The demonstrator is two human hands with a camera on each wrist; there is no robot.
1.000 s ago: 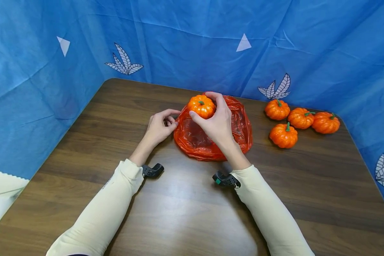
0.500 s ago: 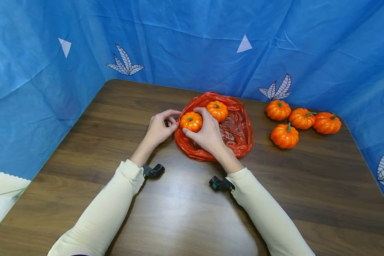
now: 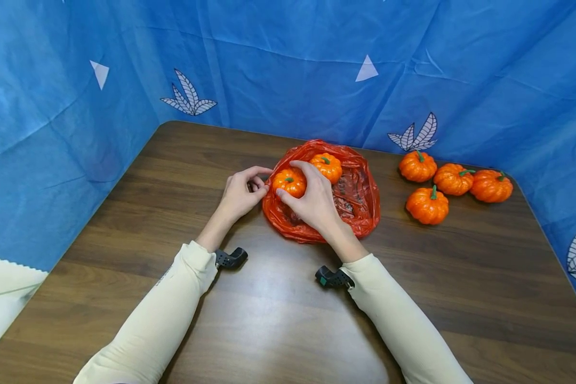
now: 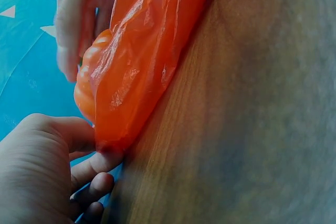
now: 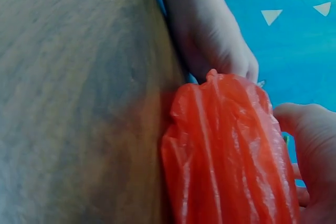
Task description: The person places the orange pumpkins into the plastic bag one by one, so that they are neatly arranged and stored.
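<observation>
A red plastic bag [image 3: 360,213] lies opened out on the table, its mouth facing up. My left hand [image 3: 240,192] pinches the left edge of the bag between thumb and finger; the left wrist view shows this pinch from close by. Inside the bag at its left, my right hand [image 3: 314,197] holds a small orange pumpkin [image 3: 289,183] with a green stem, thumb and fingers curved round it. Just behind that one, another small pumpkin [image 3: 328,168] sits in the bag. In the right wrist view the bag's side [image 5: 226,156] hides both pumpkins.
Several more small pumpkins stand in a group at the table's back right, the nearest pumpkin [image 3: 427,206] in front of the others. A blue cloth [image 3: 288,69] hangs behind the wooden table [image 3: 269,320].
My right hand has lowered the pumpkin leftward and down into the bag, which uncovered the second pumpkin behind it. My left hand has kept its hold on the bag's edge.
</observation>
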